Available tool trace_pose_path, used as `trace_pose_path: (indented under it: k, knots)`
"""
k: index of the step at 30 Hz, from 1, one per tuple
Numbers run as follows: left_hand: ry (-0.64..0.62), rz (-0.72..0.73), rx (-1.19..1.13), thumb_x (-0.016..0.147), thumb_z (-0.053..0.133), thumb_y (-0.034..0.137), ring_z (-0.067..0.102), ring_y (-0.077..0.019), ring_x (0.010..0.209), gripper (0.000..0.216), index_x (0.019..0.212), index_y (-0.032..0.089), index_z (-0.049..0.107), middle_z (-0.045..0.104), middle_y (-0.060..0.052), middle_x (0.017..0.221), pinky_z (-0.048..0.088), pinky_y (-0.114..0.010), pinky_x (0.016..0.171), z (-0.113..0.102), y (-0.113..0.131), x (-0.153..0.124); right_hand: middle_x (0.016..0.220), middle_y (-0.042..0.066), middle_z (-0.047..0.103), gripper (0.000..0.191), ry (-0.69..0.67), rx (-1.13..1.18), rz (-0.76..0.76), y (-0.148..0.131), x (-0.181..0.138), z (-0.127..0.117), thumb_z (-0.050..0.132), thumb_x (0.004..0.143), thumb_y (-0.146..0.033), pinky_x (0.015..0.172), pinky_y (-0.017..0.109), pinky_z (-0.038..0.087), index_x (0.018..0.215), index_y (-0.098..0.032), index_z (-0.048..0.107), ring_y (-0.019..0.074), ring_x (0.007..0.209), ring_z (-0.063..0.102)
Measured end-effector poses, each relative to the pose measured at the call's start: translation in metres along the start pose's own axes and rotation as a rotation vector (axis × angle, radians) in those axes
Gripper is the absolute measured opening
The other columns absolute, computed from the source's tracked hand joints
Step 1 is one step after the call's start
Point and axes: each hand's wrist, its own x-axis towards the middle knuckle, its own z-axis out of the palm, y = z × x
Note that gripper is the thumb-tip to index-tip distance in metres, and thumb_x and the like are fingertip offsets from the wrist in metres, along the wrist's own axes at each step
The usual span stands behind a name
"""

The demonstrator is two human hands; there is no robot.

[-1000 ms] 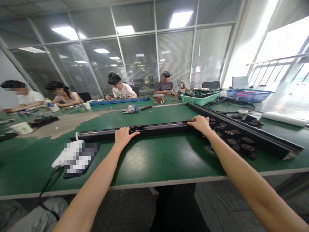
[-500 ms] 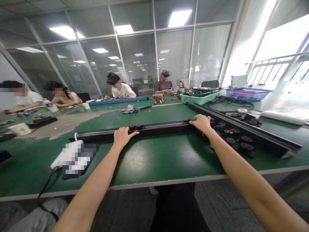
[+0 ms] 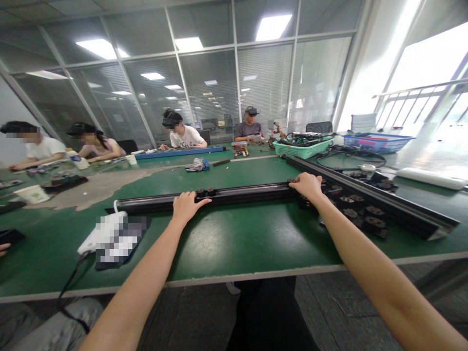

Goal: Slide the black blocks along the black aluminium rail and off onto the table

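A long black metal rail (image 3: 241,196) lies crosswise on the green table in front of me. My left hand (image 3: 187,207) is wrapped over its left part, with the thumb stretched along the near side. Just right of those fingers, two small black round parts (image 3: 205,192) sit on top of the rail. Near the rail's right end, my right hand (image 3: 309,187) pinches a similar small black part (image 3: 291,182) at the fingertips. The palm hides much of that end.
A second black rail (image 3: 369,195) slants along the right, beside several black parts (image 3: 375,222). Behind stand a green basket (image 3: 303,148) and a blue basket (image 3: 378,143). A white power strip (image 3: 102,233) lies at left. Several people sit across the table; another person's fingers (image 3: 3,249) show far left.
My right hand has shifted very slightly to the right at the rail's end, while my left hand keeps its place. At the left edge, another person's fingers have come into view beside a black object.
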Motion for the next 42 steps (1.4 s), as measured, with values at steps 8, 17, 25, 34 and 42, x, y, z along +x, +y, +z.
trace_pose_path:
  k: [8,17,25,34,42]
  knots:
    - [0.002,0.005,0.004,0.083,0.031,0.088,0.060,-0.0339,0.111,0.081,0.102,0.019,0.068,0.070,-0.016,0.112,0.044,-0.042,0.088,-0.0011,0.0003,-0.0002,0.088,0.013,0.074,0.030,-0.015,-0.019,0.026,0.0052,0.0048,0.0013,0.060,0.080,-0.043,0.088,0.042,0.034,0.084,-0.018,0.075,0.0319,0.095,0.065]
    - [-0.003,-0.002,-0.011,0.083,0.031,0.087,0.060,-0.0346,0.112,0.080,0.103,0.020,0.069,0.070,-0.017,0.113,0.043,-0.043,0.090,-0.0019,0.0010,-0.0010,0.090,0.013,0.074,0.029,-0.006,-0.037,0.075,0.0085,0.0046,-0.0003,0.059,0.080,-0.043,0.088,0.043,0.034,0.086,-0.018,0.074,0.0318,0.095,0.065]
    - [-0.003,-0.002,-0.012,0.083,0.031,0.088,0.060,-0.0341,0.111,0.080,0.102,0.020,0.069,0.070,-0.016,0.112,0.043,-0.042,0.090,0.0005,-0.0008,0.0005,0.092,0.015,0.073,0.031,-0.009,-0.061,0.096,0.0091,0.0027,-0.0026,0.058,0.081,-0.041,0.089,0.043,0.034,0.091,-0.016,0.074,0.0326,0.098,0.064]
    - [-0.006,-0.007,-0.002,0.083,0.031,0.087,0.060,-0.0341,0.112,0.080,0.103,0.020,0.068,0.070,-0.016,0.114,0.043,-0.042,0.090,-0.0024,0.0014,-0.0006,0.096,0.017,0.073,0.034,-0.018,-0.088,0.097,0.0099,0.0016,-0.0047,0.057,0.081,-0.040,0.089,0.044,0.034,0.095,-0.015,0.075,0.0336,0.101,0.063]
    - [0.011,0.008,0.001,0.083,0.032,0.088,0.061,-0.0338,0.111,0.080,0.100,0.018,0.068,0.071,-0.016,0.111,0.044,-0.041,0.088,-0.0014,0.0005,-0.0004,0.099,0.019,0.072,0.035,-0.003,-0.114,0.105,0.0101,0.0000,-0.0057,0.056,0.083,-0.039,0.088,0.043,0.034,0.097,-0.012,0.074,0.0342,0.103,0.063]
